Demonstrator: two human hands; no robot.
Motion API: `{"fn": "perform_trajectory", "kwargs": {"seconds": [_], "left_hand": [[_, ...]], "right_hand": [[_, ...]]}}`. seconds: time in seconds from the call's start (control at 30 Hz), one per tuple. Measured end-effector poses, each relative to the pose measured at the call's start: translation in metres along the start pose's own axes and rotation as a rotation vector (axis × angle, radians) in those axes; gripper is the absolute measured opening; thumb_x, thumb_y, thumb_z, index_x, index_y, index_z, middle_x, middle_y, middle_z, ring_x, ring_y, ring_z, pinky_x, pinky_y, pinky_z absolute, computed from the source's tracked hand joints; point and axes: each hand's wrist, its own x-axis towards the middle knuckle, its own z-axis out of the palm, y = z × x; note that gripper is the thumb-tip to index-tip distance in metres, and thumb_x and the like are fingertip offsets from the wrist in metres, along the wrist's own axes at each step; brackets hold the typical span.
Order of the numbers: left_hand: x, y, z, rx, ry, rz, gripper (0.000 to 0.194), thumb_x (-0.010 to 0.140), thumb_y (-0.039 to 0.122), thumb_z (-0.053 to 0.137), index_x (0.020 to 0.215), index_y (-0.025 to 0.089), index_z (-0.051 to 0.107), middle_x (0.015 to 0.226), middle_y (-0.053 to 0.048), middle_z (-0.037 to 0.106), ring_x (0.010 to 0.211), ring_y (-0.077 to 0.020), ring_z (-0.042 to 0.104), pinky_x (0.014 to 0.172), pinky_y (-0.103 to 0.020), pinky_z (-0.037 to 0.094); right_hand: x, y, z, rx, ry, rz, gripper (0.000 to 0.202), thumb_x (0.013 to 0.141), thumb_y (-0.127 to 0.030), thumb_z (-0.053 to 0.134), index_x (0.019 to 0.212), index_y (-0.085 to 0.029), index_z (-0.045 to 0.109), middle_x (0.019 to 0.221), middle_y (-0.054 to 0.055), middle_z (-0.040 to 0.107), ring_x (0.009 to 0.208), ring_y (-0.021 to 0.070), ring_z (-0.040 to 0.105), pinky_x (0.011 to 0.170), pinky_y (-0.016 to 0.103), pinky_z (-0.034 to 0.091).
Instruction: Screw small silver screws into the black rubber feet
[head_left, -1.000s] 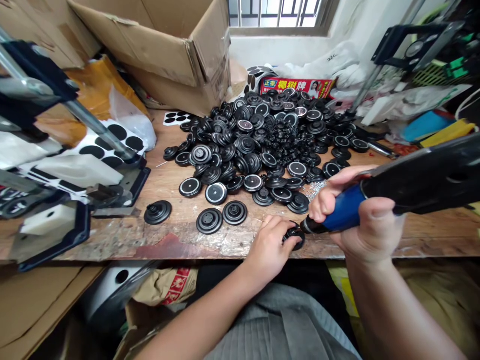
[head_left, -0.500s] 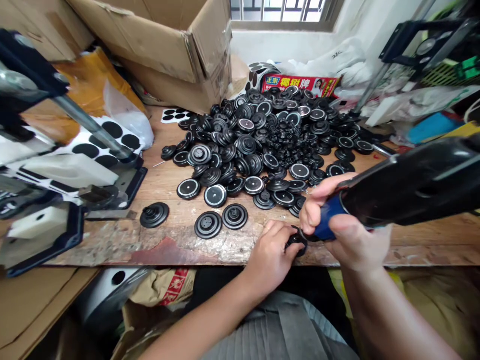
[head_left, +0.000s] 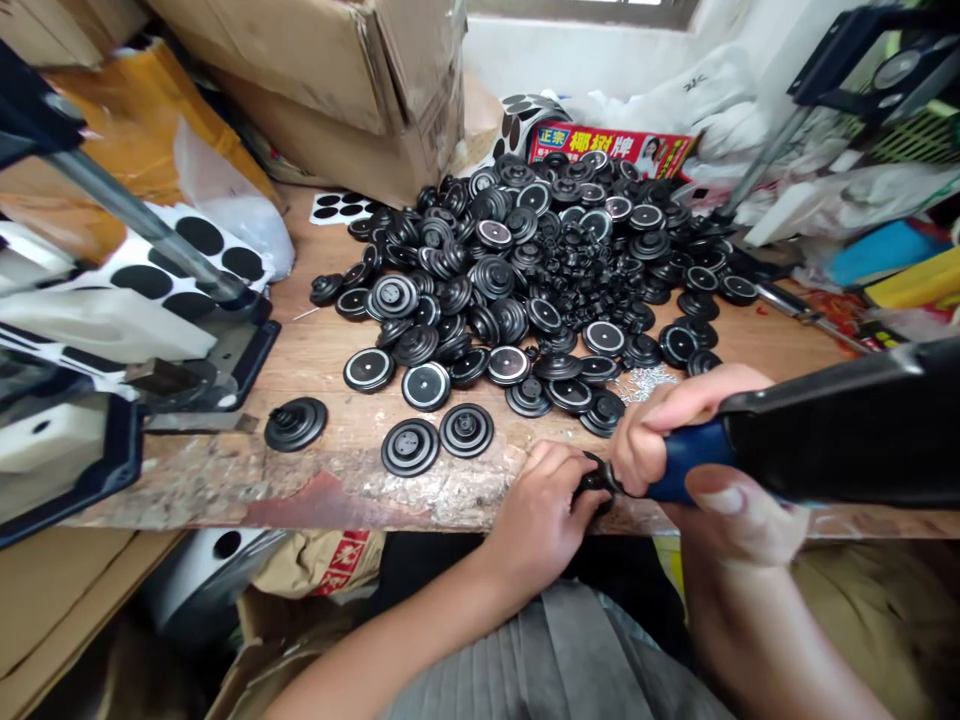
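One disc (head_left: 589,484), pinched in the curled left hand (head_left: 541,508), seems mid-work at the power tool (head_left: 817,440) the right hand (head_left: 739,505) tightly wraps, while, from there, three discs (head_left: 410,447) towards nine o'clock and the heap (head_left: 495,278) at twelve possibly remain.

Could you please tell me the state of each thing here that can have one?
Left hand: gripping black disc
Right hand: wrapped around blue-black tool
Black disc: held
Blue-black tool: held, whether running unclear
Disc pile: loosely heaped
Small metal pieces: loose, clustered
Cardboard box: standing
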Motion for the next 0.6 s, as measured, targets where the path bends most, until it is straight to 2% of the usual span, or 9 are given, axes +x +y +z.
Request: {"fn": "perform_trajectory", "kwargs": {"seconds": [0.2, 0.33, 0.47, 0.53, 0.6], "left_hand": [[-0.002, -0.002, 0.000, 0.002, 0.027, 0.050, 0.013, 0.092, 0.025, 0.064, 0.102, 0.017, 0.065, 0.102, -0.008, 0.067, 0.105, -0.0234, 0.057, 0.095, -0.037, 0.047], [-0.005, -0.006, 0.006, 0.014, 0.056, 0.062, 0.017, 0.090, 0.023, 0.067, 0.106, 0.018, 0.065, 0.107, -0.007, 0.067, 0.107, -0.0233, 0.057, 0.096, -0.038, 0.048], [-0.008, -0.002, 0.010, 0.042, 0.100, 0.065, 0.017, 0.088, 0.022, 0.069, 0.105, 0.018, 0.067, 0.103, -0.007, 0.069, 0.102, -0.0227, 0.059, 0.093, -0.038, 0.050], [-0.012, 0.003, -0.004, 0.046, 0.152, 0.072, 0.014, 0.087, 0.021, 0.070, 0.101, 0.019, 0.069, 0.099, -0.006, 0.070, 0.097, -0.0220, 0.061, 0.092, -0.038, 0.050], [-0.021, 0.008, -0.035, 0.077, 0.253, 0.064, 0.015, 0.087, 0.021, 0.069, 0.102, 0.020, 0.070, 0.101, -0.006, 0.071, 0.099, -0.0213, 0.063, 0.093, -0.037, 0.050]], "right_hand": [[0.002, -0.001, 0.007, 0.030, 0.082, 0.076, 0.025, 0.081, -0.040, 0.075, 0.092, -0.023, 0.060, 0.062, -0.004, 0.056, 0.046, 0.0129, 0.052, 0.042, 0.028, 0.043], [-0.002, -0.004, 0.016, -0.021, 0.154, 0.058, 0.031, 0.078, -0.042, 0.077, 0.096, -0.023, 0.062, 0.067, -0.003, 0.057, 0.052, 0.0139, 0.055, 0.047, 0.030, 0.045], [-0.002, -0.022, 0.004, 0.077, 0.318, 0.013, 0.038, 0.074, -0.051, 0.077, 0.096, -0.022, 0.065, 0.060, -0.004, 0.053, 0.048, 0.0124, 0.049, 0.045, 0.028, 0.040], [-0.001, -0.033, -0.009, 0.129, 0.409, -0.077, 0.042, 0.071, -0.058, 0.077, 0.091, -0.023, 0.066, 0.056, -0.005, 0.048, 0.044, 0.0120, 0.043, 0.041, 0.028, 0.036], [0.000, -0.038, -0.022, 0.080, 0.479, -0.160, 0.042, 0.069, -0.060, 0.076, 0.088, -0.023, 0.067, 0.052, -0.005, 0.045, 0.042, 0.0129, 0.041, 0.039, 0.030, 0.034]]}}
